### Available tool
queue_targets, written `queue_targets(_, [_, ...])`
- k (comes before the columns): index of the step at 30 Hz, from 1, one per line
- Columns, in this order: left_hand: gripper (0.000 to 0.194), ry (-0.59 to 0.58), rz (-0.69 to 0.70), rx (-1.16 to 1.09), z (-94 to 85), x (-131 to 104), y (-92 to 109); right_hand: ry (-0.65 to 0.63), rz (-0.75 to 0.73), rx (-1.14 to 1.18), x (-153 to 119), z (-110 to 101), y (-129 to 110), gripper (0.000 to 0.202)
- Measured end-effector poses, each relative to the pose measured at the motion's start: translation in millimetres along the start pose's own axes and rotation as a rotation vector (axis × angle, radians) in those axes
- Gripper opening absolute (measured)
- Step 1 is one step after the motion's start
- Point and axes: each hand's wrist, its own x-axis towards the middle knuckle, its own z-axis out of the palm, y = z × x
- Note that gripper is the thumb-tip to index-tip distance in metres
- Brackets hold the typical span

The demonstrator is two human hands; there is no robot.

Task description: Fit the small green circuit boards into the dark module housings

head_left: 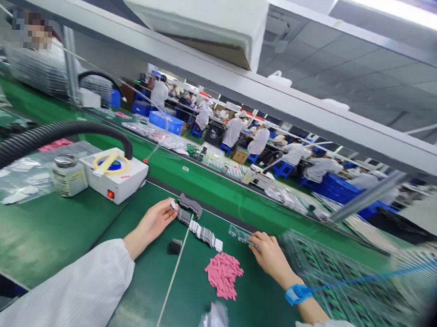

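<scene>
My left hand (156,222) pinches a small white piece (173,205) between thumb and fingertips, beside a row of dark grey pads (189,206). From there a line of white and grey pieces (202,234) runs right across the green table. My right hand (270,256), with a blue wrist strap (298,294), has its fingers closed at the end of some small clear plastic pieces (238,234). A heap of pink strips (223,275) lies between the hands, nearer me. One small black block (174,246) sits below the left hand.
A white box with a red switch (115,180) carries a yellow tape roll; a jar (69,176) stands beside it. A black hose (58,138) arches over the left side. Clear trays of green parts (330,272) fill the right. Plastic bags (215,322) lie in front.
</scene>
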Motion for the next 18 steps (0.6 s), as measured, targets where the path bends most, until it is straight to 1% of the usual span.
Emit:
queue_targets(2, [0.009, 0.008, 0.011, -0.023, -0.4, 1.6, -1.0, 0.020, -0.031, 0.026, 29.9, -1.0, -8.9, 0.021])
queue_targets(4, [0.007, 0.013, 0.018, -0.045, -1.8, 3.8, -2.4, 0.031, -0.048, 0.058, 69.5, 0.4, -20.3, 0.020])
queue_targets(8, [0.005, 0.021, 0.013, -0.096, -6.2, 10.7, -5.4, 0.018, -0.037, 0.117, 168.3, 11.0, -46.7, 0.020])
queue_targets(11, [0.002, 0.045, 0.021, -0.134, -8.3, 17.2, -6.5, 0.030, -0.009, 0.130, 243.5, 22.0, -63.4, 0.028])
queue_targets(13, [0.003, 0.075, 0.040, -0.152, -7.8, 19.6, -6.7, 0.056, -0.001, 0.130, 285.4, 27.2, -72.2, 0.031])
queue_targets(15, [0.006, 0.102, 0.072, -0.170, -5.7, 19.6, -6.6, 0.089, -0.011, 0.135, 317.2, 30.2, -79.7, 0.033])
queue_targets(18, [0.015, 0.117, 0.134, -0.197, -1.1, 20.2, -6.8, 0.150, -0.048, 0.168, 347.8, 34.1, -88.5, 0.032])
